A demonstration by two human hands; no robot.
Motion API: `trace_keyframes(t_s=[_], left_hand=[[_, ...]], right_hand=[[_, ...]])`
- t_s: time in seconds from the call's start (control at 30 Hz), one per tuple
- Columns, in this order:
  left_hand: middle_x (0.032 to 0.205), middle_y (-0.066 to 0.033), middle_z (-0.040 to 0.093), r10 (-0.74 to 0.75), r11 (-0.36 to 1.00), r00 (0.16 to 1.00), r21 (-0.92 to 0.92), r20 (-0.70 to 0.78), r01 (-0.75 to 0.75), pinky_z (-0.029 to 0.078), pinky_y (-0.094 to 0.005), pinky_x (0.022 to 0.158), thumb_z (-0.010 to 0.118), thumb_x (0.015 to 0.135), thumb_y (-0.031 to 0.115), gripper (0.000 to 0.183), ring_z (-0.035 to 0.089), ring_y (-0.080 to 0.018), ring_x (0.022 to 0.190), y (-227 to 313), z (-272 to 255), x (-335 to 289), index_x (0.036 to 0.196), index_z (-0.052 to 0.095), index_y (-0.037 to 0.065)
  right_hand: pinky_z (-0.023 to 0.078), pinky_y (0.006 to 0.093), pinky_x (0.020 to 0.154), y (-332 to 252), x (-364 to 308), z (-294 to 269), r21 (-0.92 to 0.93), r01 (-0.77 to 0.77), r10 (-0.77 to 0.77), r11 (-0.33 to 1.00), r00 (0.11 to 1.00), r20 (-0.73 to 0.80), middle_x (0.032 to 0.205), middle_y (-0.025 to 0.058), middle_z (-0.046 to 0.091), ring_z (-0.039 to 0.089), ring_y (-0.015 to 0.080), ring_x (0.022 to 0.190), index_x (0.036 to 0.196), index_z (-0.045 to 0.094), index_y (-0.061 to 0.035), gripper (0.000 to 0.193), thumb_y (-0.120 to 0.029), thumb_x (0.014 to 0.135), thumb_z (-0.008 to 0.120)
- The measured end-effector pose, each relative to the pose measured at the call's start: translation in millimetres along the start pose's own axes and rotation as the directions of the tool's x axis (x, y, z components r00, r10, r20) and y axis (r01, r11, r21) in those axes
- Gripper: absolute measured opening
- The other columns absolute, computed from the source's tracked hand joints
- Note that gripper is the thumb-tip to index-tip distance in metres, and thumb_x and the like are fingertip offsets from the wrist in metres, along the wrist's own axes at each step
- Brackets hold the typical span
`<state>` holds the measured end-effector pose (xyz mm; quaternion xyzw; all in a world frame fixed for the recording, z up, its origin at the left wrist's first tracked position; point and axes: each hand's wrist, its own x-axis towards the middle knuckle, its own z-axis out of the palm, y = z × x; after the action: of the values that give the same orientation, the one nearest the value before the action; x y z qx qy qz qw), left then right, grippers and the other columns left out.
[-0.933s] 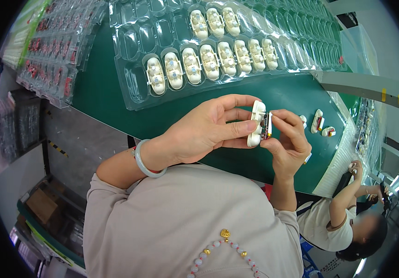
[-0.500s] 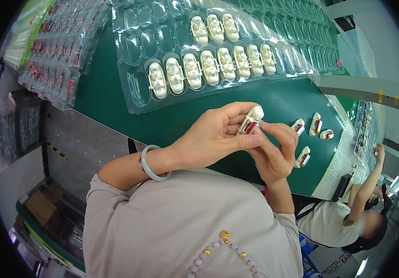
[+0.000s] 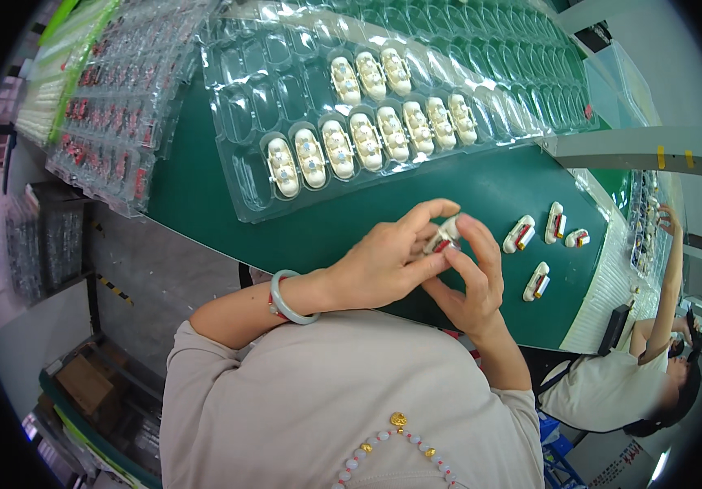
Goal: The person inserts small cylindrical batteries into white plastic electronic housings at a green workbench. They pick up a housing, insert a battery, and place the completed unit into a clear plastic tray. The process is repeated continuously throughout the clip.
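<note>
My left hand (image 3: 371,265) pinches a small white oblong plastic housing (image 3: 446,231) above the green table (image 3: 351,220). It has red and silvery pieces inside. The fingers of my right hand (image 3: 477,285) close round the other side, with fingertips at its end and edge, partly hiding it. To the right of my hands lie several similar white housings (image 3: 519,234) with red and silver parts showing. Beyond my hands, a clear plastic tray (image 3: 247,183) holds white oblong pieces (image 3: 338,150) in its pockets, a longer row in front and 3 behind.
Stacked clear trays with red parts (image 3: 110,122) stand at the left. A grey bar (image 3: 636,151) crosses the right side. White ribbed sheeting (image 3: 600,281) with a black object (image 3: 613,328) lines the table's right end. Another person's arm (image 3: 669,285) reaches toward a tray of parts there.
The housing has been tilted between my fingers, and my right fingers have risen to its upper end. The head view has shifted slightly. The other person's arm has straightened upward.
</note>
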<state>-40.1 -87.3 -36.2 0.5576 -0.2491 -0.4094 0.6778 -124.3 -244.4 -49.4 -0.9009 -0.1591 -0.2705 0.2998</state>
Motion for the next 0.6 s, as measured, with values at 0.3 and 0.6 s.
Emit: trace_keyframes(t_s=[0.3, 0.6], left_hand=[[0.1, -0.0201, 0.064, -0.16, 0.834, 0.958, 0.552, 0.24, 0.001, 0.051, -0.0339, 0.074, 0.064, 0.084, 0.028, 0.062, 0.065, -0.0287, 0.085, 32.0, -5.1, 22.8, 0.129, 0.035, -0.004], [0.083, -0.0091, 0.056, 0.41, 0.284, 0.874, 0.947, -0.26, 0.148, 0.045, -0.0334, 0.067, 0.069, 0.076, 0.018, 0.019, 0.057, -0.0228, 0.074, 79.7, -133.7, 38.1, 0.091, 0.067, 0.007]], right_hand=[[0.043, 0.0417, 0.092, -2.6, -44.9, -36.1, -0.022, -0.497, 0.498, 0.867, 0.865, 0.058, 0.119, 0.0201, 0.052, 0.051, 0.0365, 0.11, 0.111, 0.05, -0.004, 0.057, -0.004, 0.062, 0.079], [0.034, 0.0519, 0.099, 10.2, -60.9, -55.2, -0.402, -0.335, 0.381, 0.852, 0.924, 0.037, 0.121, 0.0152, 0.051, 0.049, 0.0316, 0.113, 0.114, 0.049, -0.0059, 0.058, -0.019, 0.066, 0.079]])
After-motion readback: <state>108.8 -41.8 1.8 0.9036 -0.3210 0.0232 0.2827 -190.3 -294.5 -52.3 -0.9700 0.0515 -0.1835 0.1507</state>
